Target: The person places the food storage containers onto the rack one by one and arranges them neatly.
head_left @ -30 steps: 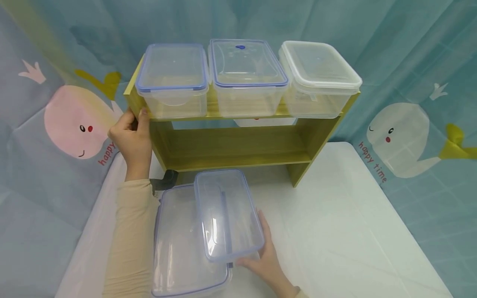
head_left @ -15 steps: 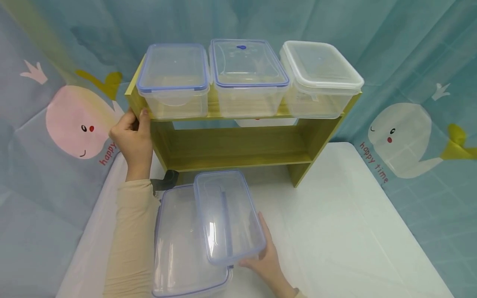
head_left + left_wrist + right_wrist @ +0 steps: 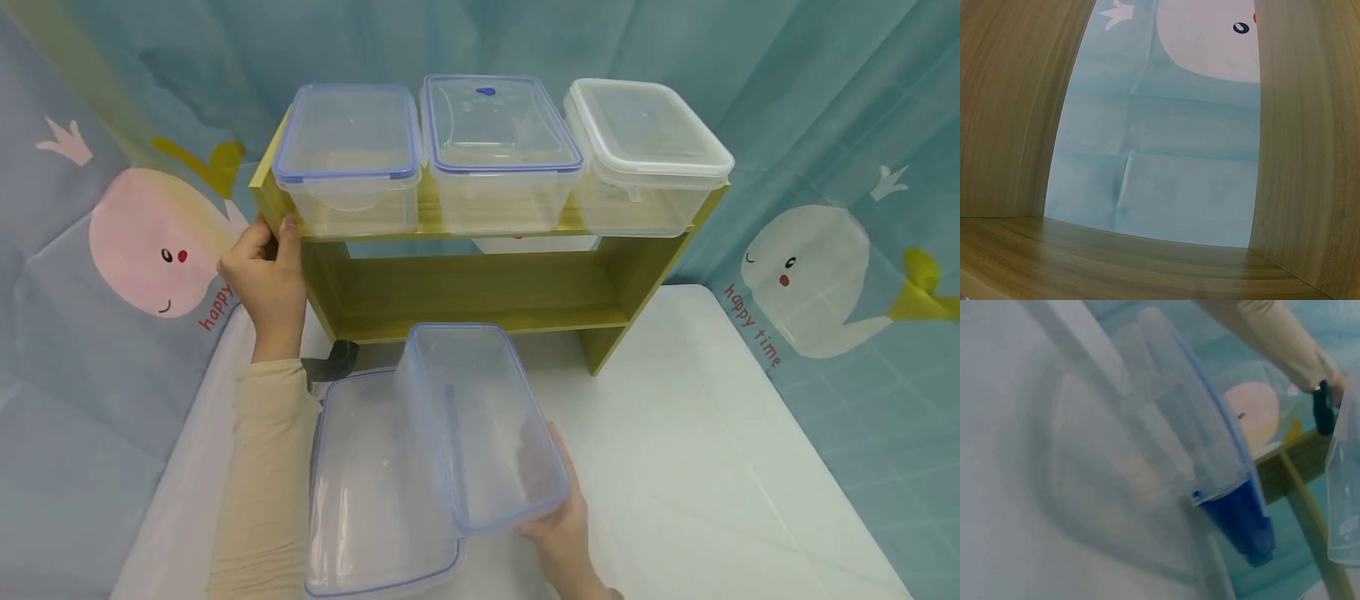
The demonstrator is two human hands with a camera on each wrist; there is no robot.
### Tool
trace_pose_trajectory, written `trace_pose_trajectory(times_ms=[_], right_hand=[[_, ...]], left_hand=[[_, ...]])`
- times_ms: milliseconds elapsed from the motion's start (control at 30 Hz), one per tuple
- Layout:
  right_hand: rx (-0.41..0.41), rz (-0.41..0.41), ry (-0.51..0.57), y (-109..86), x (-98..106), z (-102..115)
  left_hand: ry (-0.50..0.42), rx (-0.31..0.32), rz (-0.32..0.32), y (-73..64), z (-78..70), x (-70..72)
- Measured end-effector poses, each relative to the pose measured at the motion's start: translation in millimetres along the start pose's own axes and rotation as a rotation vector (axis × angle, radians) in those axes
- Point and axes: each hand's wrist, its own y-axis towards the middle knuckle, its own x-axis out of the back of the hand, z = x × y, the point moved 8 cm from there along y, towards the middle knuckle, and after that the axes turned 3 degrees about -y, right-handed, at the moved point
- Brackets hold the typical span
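Observation:
With my left hand (image 3: 266, 267) I grip the upper left edge of a yellow-green wooden shelf rack (image 3: 480, 292). My right hand (image 3: 558, 525) holds a clear plastic food container (image 3: 487, 417) with a pale blue rim by its near right corner; some fingers are hidden behind it. It is tilted above a larger, flat clear container (image 3: 360, 500) with a blue-edged lid, which lies on the table. In the right wrist view, the held container (image 3: 1344, 481) is at the right edge, and the larger container's blue latch (image 3: 1241, 519) shows below. My left hand's fingers are out of the left wrist view.
On the rack's top shelf stand three lidded clear containers: one blue-rimmed at left (image 3: 348, 158), one blue-rimmed in the middle (image 3: 502, 158), and one white-lidded at right (image 3: 648, 158). A white-covered table (image 3: 720, 467) lies below, with printed curtains behind.
My right hand has raised the smaller container and shifted it right, tilting it so that its left side wall shows. The left hand keeps its grip on the rack.

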Motion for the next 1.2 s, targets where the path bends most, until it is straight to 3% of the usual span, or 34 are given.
trace_pose_trajectory(times_ms=[133,300,600,833,1200], right_hand=[[0.149,-0.033,0.030,16.1,1,19],[0.191,-0.086,-0.042,39.9,10,26],[0.139,-0.021,-0.147,81.0,12,8],[0.054,-0.019,-0.214,102.9,8,-7],[-0.002,0.006,-0.268,132.6,-1,-19]], left_hand=[[0.006,-0.012,0.003,1.7,-2.2,-0.1],[0.007,-0.024,0.010,2.0,-2.7,-0.2],[0.035,-0.026,0.027,-0.5,2.1,-0.4],[0.039,-0.027,0.029,-1.8,4.3,1.2],[0.049,-0.047,0.020,-0.5,-0.2,3.8]])
